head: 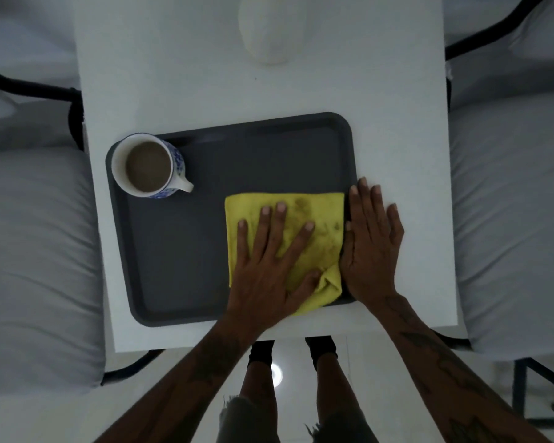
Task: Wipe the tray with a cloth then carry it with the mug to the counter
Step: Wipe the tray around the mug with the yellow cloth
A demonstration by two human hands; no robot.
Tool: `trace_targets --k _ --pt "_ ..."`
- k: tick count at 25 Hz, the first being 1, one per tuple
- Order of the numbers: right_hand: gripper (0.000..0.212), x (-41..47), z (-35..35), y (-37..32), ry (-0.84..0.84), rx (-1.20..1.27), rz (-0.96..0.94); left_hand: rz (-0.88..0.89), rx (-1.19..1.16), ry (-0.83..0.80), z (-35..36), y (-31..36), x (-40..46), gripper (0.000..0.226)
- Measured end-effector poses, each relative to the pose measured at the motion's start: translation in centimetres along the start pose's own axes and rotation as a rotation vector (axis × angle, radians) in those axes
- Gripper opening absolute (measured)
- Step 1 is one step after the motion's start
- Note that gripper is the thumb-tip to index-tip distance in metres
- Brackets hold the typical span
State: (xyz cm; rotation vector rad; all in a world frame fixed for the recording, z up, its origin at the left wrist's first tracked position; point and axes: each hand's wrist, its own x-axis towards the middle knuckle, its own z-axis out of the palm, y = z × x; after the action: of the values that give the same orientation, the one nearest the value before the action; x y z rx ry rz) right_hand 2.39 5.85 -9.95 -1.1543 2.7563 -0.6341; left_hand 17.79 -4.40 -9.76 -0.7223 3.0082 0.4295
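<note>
Wiping was underway: the left hand (269,266) pressed flat, fingers spread, on the yellow cloth (317,225) over the tray (179,251) on the table, the right hand (371,244) lay open bracing its edge, and the mug (146,164) stood in 1 far corner, so the bare left area likely needed wiping next.

Tray (179,251): dark grey, matt, looks like plastic. Cloth (320,225): yellow soft fabric, faintly stained, creased at near corner. Mug (147,166): glossy white-and-blue ceramic; counter (173,75): smooth matt white; floor (288,356): glossy, reflective.

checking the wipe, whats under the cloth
The cloth lies on the tray, under the left hand. The tray floor beneath it is covered, so any dirt there is hidden.
</note>
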Motion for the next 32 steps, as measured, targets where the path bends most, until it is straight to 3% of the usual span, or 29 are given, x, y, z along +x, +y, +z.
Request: trace_targets --k 4,6,16,26,32 --pt "0.054 0.0 0.1 0.5 -0.036 -0.068 -0.046 -0.048 -0.024 -0.007 0.0 1.3 -1.8 0.079" --pt "0.047 -0.1 0.2 0.8 -0.032 -0.066 -0.064 -0.077 -0.010 0.010 -0.2 0.4 -2.1 0.081" --pt "0.049 0.0 0.8 1.2 -0.028 -0.082 -0.082 -0.208 0.120 -0.041 -3.0 -10.9 -8.2 0.089" --pt "0.047 -0.1 0.7 1.0 -0.024 -0.095 -0.097 -0.306 -0.008 0.044 -0.2 0.9 1.5 0.095" --pt "0.047 -0.1 0.7 1.2 -0.015 -0.084 -0.093 -0.241 0.032 0.066 -0.5 -0.2 1.0 0.107"
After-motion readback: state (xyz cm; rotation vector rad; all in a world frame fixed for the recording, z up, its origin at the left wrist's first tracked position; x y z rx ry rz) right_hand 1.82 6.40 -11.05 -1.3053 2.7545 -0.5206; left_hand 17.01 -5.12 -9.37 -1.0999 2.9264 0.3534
